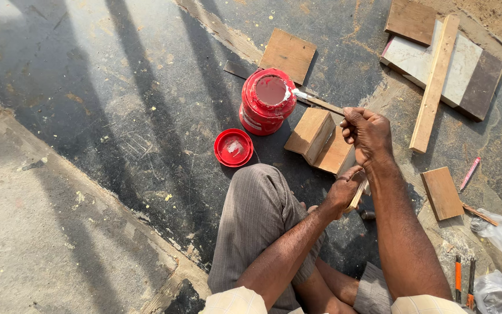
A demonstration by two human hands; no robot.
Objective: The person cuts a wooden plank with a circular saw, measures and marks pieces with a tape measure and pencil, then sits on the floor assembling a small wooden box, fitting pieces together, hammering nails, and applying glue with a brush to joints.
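My right hand (367, 132) grips a thin wooden stick (319, 102) whose white-coated tip rests on the rim of an open red jar (267, 102) holding pale glue. My left hand (344, 189) holds the lower edge of an angled wooden block piece (321, 142) that rests on the ground just right of the jar. The jar's red lid (233, 147) lies upturned on the floor to the left of my knee.
Flat wooden boards lie behind the jar (289, 55) and at the upper right (443, 67), with a long slat (435, 81) across them. A small board (441, 193), a pink pencil (470, 172), plastic bags (492, 232) and orange-handled tools (463, 282) lie at the right.
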